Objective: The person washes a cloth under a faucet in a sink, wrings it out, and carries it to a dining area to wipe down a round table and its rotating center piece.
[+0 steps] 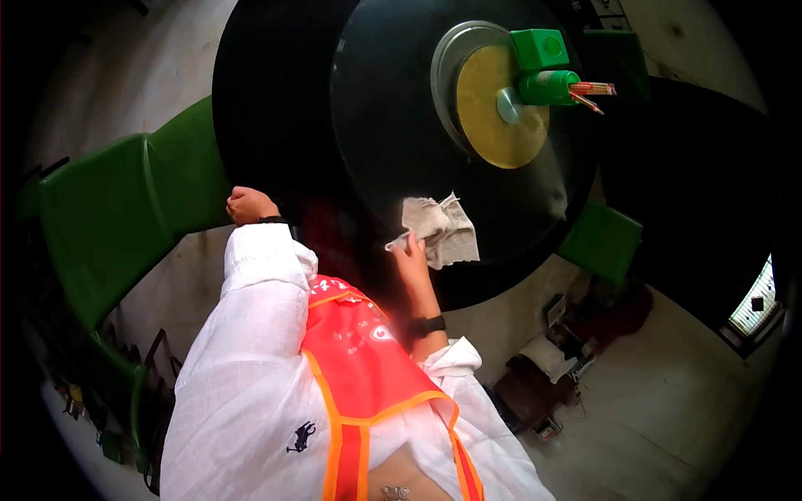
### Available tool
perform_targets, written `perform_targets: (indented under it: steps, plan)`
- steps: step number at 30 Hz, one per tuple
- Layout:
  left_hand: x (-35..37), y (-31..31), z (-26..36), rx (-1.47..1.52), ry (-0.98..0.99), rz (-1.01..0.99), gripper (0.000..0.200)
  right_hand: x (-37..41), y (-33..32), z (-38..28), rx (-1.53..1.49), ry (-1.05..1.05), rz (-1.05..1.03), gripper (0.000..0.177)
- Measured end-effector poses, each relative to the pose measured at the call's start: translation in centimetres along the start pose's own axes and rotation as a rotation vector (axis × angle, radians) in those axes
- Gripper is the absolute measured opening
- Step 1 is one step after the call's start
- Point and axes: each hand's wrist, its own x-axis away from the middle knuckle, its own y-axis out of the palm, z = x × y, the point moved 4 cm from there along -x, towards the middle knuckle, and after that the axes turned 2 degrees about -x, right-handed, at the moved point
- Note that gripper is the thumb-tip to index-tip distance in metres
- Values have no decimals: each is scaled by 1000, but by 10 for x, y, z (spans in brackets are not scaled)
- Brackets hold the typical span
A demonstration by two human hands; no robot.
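My right hand (pixel 411 255) is at the near edge of a dark round glass turntable (pixel 393 125), with its fingers on a crumpled beige cloth (pixel 451 230). The cloth lies partly spread beyond the fingertips, with frayed upper corners. At the left, my left hand (pixel 251 205) is curled into a fist beside the black table edge, close to a green chair (pixel 117 192). Nothing shows sticking out of that fist. Both wrists wear dark bands.
On the turntable are a gold disc (pixel 489 125), a green box (pixel 539 48) and a green cup (pixel 547 88) holding red-and-white wrapped sticks. Another green seat (pixel 601 242) stands at the right. Dark red items (pixel 539 380) sit on the floor at lower right.
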Motion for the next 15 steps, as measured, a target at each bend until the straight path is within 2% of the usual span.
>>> perform_targets:
  steps: [2, 4, 6, 8, 10, 12, 14, 15]
  plan:
    - [1, -7, 4, 82, -6, 25, 39, -6, 7, -7, -30, 34, -40, 63]
    - [3, -7, 2, 76, -16, 2, 39, -4, 15, -26, 72, -100, 11, 65]
    - [3, -6, -2, 65, -26, -9, 39, -4, 22, -47, 2, -255, 16, 63]
    - [4, -3, -7, 39, -20, -42, 39, -12, 26, -61, 179, -379, 49, 59]
    - [6, -7, 1, 7, -50, -33, 39, -39, 15, -64, 478, -398, 120, 61]
    - [9, -7, 1, -22, -44, -66, 38, -73, -9, -62, 598, -317, 122, 64]
    - [11, -14, 4, -43, -63, -69, 38, -100, -38, -75, 641, -174, 189, 65]
    - [12, -15, 6, -32, -64, -77, 37, -118, -52, -77, 586, -167, 140, 65]
